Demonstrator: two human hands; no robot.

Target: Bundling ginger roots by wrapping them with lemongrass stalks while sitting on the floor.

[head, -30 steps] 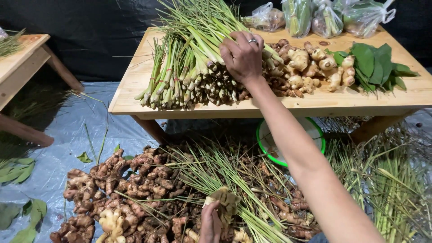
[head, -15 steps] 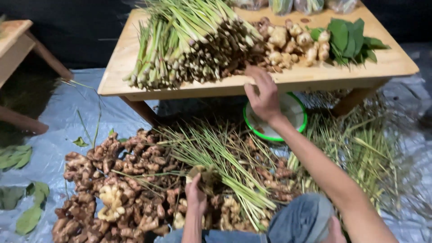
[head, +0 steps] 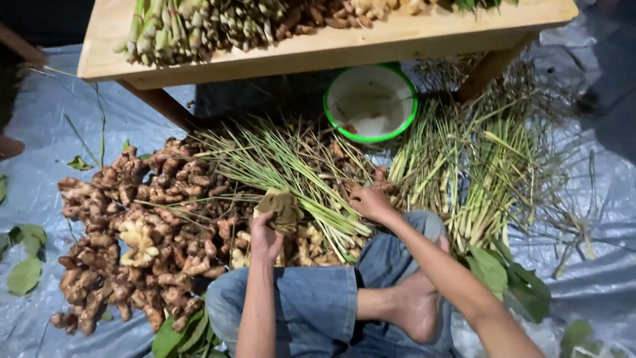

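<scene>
Head view: left hand (head: 264, 233) grips a brown cloth (head: 281, 209); right hand (head: 371, 202), loosely curled, rests on lemongrass stalks (head: 298, 176).

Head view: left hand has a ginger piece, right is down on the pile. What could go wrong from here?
1. The left hand grips a dirty ginger piece by its lower edge only; the grip may slip.
2. The right hand rests among loose lemongrass stalks; pulling one could drag others across the ginger pile.
3. The green-rimmed bowl sits under the table edge, where stacked stalks could fall in.
</scene>
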